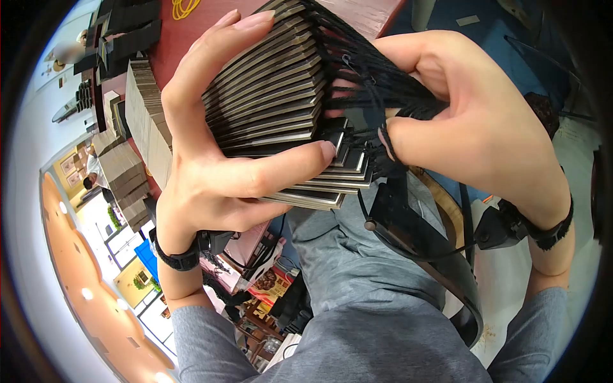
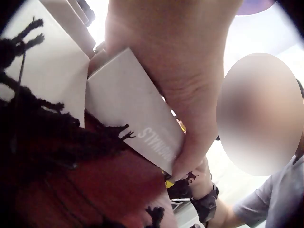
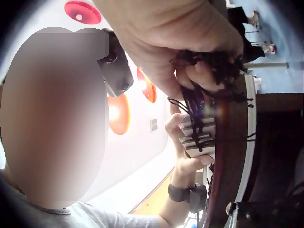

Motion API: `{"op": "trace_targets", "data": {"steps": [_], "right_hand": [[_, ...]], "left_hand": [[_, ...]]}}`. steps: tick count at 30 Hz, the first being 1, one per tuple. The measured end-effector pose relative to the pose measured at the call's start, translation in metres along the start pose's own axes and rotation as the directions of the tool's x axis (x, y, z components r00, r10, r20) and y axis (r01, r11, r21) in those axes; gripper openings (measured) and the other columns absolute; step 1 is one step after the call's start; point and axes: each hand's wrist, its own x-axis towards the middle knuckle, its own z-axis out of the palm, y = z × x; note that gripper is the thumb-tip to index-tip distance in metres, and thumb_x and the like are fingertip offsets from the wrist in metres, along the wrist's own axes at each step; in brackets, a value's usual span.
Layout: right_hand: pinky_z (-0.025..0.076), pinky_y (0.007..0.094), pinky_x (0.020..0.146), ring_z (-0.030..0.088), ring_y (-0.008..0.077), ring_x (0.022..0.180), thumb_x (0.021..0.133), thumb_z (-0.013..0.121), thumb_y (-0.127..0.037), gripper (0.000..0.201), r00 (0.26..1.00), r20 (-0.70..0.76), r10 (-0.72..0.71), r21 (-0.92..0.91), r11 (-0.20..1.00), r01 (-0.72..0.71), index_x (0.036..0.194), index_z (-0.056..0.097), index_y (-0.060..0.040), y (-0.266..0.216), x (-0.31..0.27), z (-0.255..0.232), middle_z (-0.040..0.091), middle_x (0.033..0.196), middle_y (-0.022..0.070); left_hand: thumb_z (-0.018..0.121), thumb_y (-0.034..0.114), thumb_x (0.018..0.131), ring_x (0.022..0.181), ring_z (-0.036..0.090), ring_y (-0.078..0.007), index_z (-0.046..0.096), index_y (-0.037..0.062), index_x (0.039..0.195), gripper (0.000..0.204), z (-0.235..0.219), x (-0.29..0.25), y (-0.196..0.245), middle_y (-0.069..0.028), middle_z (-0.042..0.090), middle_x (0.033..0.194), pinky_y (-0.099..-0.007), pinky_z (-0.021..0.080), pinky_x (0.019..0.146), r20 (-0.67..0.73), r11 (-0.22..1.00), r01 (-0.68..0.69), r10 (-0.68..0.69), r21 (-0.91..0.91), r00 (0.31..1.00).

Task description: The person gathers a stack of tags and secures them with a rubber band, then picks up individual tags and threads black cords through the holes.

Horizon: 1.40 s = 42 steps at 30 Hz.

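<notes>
— Hang tags [image 1: 281, 108], a thick fanned stack, held up in the air above the lap, just off the near edge of the red desk [image 1: 185, 38]. Clamped by the left hand [image 1: 211, 159]: thumb pressed across the near edges, remaining fingers curled over the far side.

— And the strings?

— Black string loops [image 1: 377, 89], gathered in one bundle and pinched in the right hand [image 1: 472, 127], fingers curled tight round them, index tip hooked into the strands. Seen from the right wrist too: same bundle bunched in the fist [image 3: 209, 66], tags hanging beyond it.

— Step in hand?

— Probably gathering and evening out the strings of one batch. Next move likely calls for keeping the bundle taut while the stack stays squared, so no tag slips from the fan.

— Any writing?

— On a white tag face [image 2: 128, 109] in the left wrist view, pale capitals upside down, too faint to read with confidence. Nothing legible elsewhere.

— Around it?

— More tags stacked in rows [image 1: 143, 108] toward the desk's left edge, yellow rubber bands [image 1: 185, 7] at its far edge.
</notes>
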Motion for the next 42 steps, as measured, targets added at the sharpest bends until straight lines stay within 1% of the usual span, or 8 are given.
{"op": "trace_targets", "data": {"steps": [6,8,15,18,27,33,38,42], "right_hand": [[0.052,0.0263,0.087,0.064,0.0139,0.100,0.080,0.059,0.010,0.042,0.980,-0.074,0.184,-0.107,0.976,-0.191,0.122,0.055,0.0110,-0.021,0.009,-0.012,0.066,0.108,0.0123],[0.051,0.0241,0.082,0.063,0.0116,0.096,0.080,0.059,0.008,0.042,0.973,-0.033,0.228,-0.089,0.969,-0.230,0.122,0.056,0.0095,-0.017,0.013,-0.020,0.066,0.106,0.0104],[0.036,0.0223,0.060,0.049,0.0038,0.072,0.079,0.067,-0.001,0.033,0.809,0.010,0.588,-0.187,0.796,-0.576,0.111,0.066,-0.0011,-0.045,0.029,-0.025,0.063,0.090,-0.0025],[0.036,0.0226,0.061,0.049,0.0042,0.072,0.078,0.067,-0.001,0.032,0.830,-0.001,0.557,-0.231,0.808,-0.542,0.111,0.067,-0.0013,-0.045,0.044,-0.009,0.063,0.090,-0.0025],[0.036,0.0239,0.062,0.050,0.0058,0.072,0.078,0.068,-0.002,0.030,0.907,-0.025,0.421,-0.405,0.825,-0.394,0.108,0.067,-0.0019,-0.038,0.018,-0.030,0.063,0.089,-0.0024],[0.036,0.0248,0.062,0.050,0.0068,0.072,0.077,0.069,-0.003,0.029,0.949,-0.018,0.314,-0.518,0.809,-0.278,0.106,0.068,-0.0024,-0.036,0.016,-0.026,0.062,0.088,-0.0023],[0.036,0.0256,0.063,0.050,0.0077,0.072,0.077,0.070,-0.003,0.028,0.975,0.000,0.220,-0.602,0.779,-0.176,0.105,0.068,-0.0027,-0.033,0.010,-0.030,0.062,0.087,-0.0022],[0.036,0.0261,0.063,0.050,0.0084,0.073,0.076,0.070,-0.004,0.027,0.991,0.031,0.133,-0.656,0.751,-0.080,0.103,0.069,-0.0030,-0.030,0.018,-0.021,0.061,0.086,-0.0022]], "left_hand": [[0.080,0.047,0.067,0.134,0.033,-0.0538,0.072,0.0216,0.102,0.044,0.003,0.004,0.008,-0.0317,0.028,0.144,-0.0600,0.029,0.109,-0.011,0.997,0.047,-0.048,-0.062,0.999],[0.081,0.044,0.065,0.135,0.032,-0.0529,0.071,0.0182,0.102,0.046,0.005,0.015,0.028,-0.0317,0.028,0.144,-0.0593,0.029,0.110,-0.041,0.957,0.268,-0.274,-0.112,0.961],[0.082,0.035,0.059,0.136,0.034,-0.0507,0.070,0.0155,0.103,0.049,0.006,-0.002,-0.001,-0.0310,0.031,0.145,-0.0580,0.028,0.111,-0.163,0.985,0.098,-0.121,-0.140,0.979],[0.082,0.032,0.057,0.136,0.035,-0.0485,0.071,0.0128,0.100,0.049,0.001,-0.002,-0.004,-0.0302,0.034,0.144,-0.0558,0.027,0.112,-0.054,0.999,0.029,-0.031,-0.038,0.998],[0.085,0.034,0.050,0.135,0.037,-0.0467,0.075,0.0129,0.101,0.056,0.003,0.008,0.013,-0.0286,0.036,0.144,-0.0540,0.026,0.114,-0.059,0.920,0.317,-0.338,-0.230,0.939],[0.085,0.030,0.049,0.135,0.038,-0.0470,0.075,0.0154,0.105,0.059,-0.003,-0.001,0.006,-0.0275,0.035,0.143,-0.0547,0.031,0.112,-0.034,0.997,0.072,-0.072,-0.005,0.997],[0.085,0.027,0.051,0.135,0.039,-0.0457,0.074,0.0119,0.105,0.058,-0.010,0.019,0.036,-0.0272,0.035,0.143,-0.0551,0.032,0.111,0.040,0.884,0.466,-0.467,0.027,0.884],[0.089,0.026,0.050,0.135,0.039,-0.0445,0.074,0.0119,0.106,0.059,-0.007,-0.005,-0.015,-0.0270,0.035,0.145,-0.0549,0.031,0.111,-0.062,0.985,0.159,-0.163,-0.068,0.985]]}}
